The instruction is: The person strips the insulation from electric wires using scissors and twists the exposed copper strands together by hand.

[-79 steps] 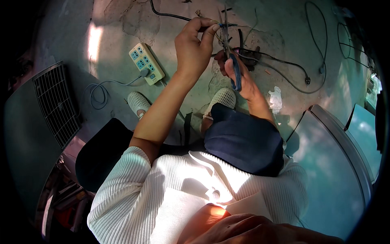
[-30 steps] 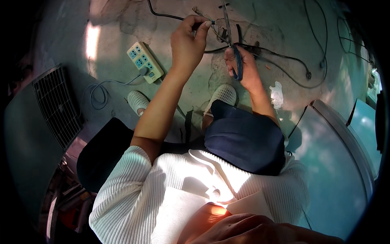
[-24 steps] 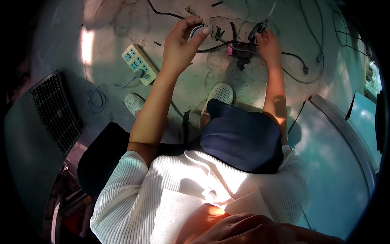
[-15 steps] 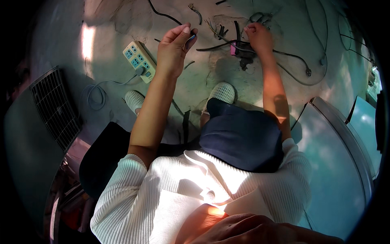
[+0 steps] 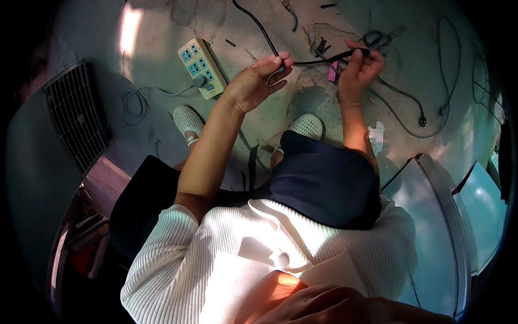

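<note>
My left hand is closed on the end of a black cable, with small blue and lighter wire at its fingertips. My right hand grips another stretch of black cable that runs between my hands. Dark-handled scissors lie on the floor beyond my right hand. Short cable pieces and frayed wires lie nearby, with a pink object under the cables. A short cut piece with frayed ends lies farther back.
A beige power strip with a grey plug sits left on the cracked floor. Looped cord and white crumpled scrap lie right. A wire grille is at left, grey-blue panels at right.
The scissors have left my right hand and lie on the floor; that hand now holds black cable. The short frayed piece lies apart at the back. My left hand has moved down.
</note>
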The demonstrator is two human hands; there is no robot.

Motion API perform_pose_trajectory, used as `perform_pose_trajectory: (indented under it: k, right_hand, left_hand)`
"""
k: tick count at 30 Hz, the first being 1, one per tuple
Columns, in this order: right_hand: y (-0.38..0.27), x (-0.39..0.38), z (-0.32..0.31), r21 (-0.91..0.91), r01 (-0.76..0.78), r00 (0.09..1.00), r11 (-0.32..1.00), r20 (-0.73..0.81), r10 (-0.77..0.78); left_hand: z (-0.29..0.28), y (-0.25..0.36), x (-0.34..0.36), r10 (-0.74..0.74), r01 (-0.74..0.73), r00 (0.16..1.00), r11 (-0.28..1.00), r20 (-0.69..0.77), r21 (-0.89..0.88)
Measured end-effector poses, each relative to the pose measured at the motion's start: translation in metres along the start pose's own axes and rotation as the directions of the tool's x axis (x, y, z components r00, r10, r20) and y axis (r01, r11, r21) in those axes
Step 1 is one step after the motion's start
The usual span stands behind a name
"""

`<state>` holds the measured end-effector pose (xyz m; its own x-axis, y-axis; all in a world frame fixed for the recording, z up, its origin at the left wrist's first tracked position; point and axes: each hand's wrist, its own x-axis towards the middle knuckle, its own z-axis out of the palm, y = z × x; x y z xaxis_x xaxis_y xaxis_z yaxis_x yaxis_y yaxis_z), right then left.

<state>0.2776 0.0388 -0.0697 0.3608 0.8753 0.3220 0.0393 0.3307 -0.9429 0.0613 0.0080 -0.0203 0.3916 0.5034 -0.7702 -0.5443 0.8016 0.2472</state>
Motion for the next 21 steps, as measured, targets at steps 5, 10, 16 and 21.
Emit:
perform_pose_trajectory:
  k: [5, 10, 16, 21]
  right_hand:
    - [-0.055, -0.012, 0.017, -0.033, -0.787, 0.590, 0.616, 0.255, 0.766]
    - [-0.066, -0.004, 0.033, -0.123, -0.983, 0.050, 0.138, 0.541, 0.840]
    - [-0.048, -0.021, 0.028, -0.382, -0.855, 0.144, 0.351, 0.476, 0.868]
    - [-0.051, -0.039, 0.028, -0.511, -0.144, 0.711, 0.848, 0.543, 0.447]
  left_hand:
    - [0.002, 0.001, 0.010, 0.049, -0.028, 0.994, 0.979, -0.098, 0.200]
    - [0.004, 0.005, 0.015, 0.193, -0.142, 0.979, 0.882, -0.071, 0.449]
    - [0.004, -0.009, 0.012, 0.468, -0.395, 0.882, 0.796, -0.052, 0.459]
    - [-0.001, -0.022, 0.013, 0.487, -0.429, 0.872, 0.810, -0.052, 0.399]
